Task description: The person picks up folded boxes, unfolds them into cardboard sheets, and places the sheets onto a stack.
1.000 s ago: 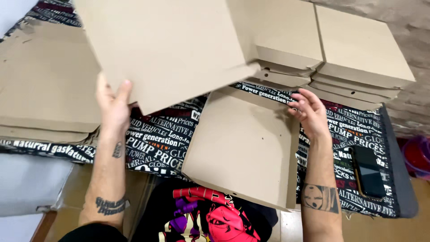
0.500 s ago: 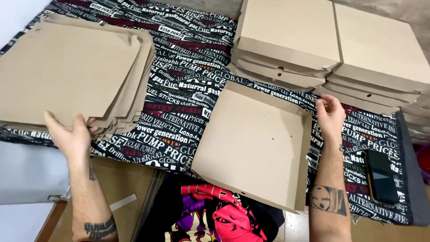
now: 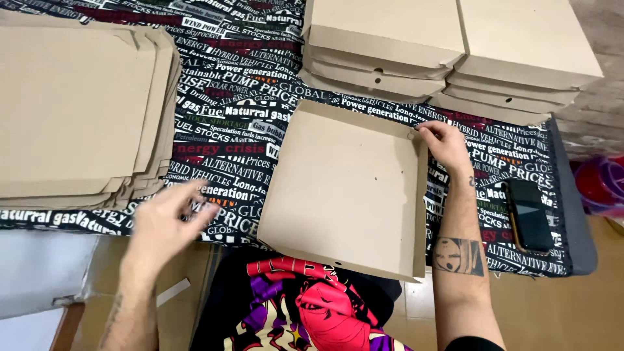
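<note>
My left hand (image 3: pixel 166 224) has left the flat brown cardboard stack (image 3: pixel 78 110), open, while my right hand (image 3: pixel 442 140) pinches the half-folded brown cardboard box (image 3: pixel 344 188) wall, which could spring flat.

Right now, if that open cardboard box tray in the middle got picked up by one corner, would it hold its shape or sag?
The open box tray would probably hold fairly flat: its folded-up walls stiffen it. It looks light, being thin cardboard and empty. The right hand grips its far corner; the left hand is off it, so it might slide on the printed cloth.
</note>
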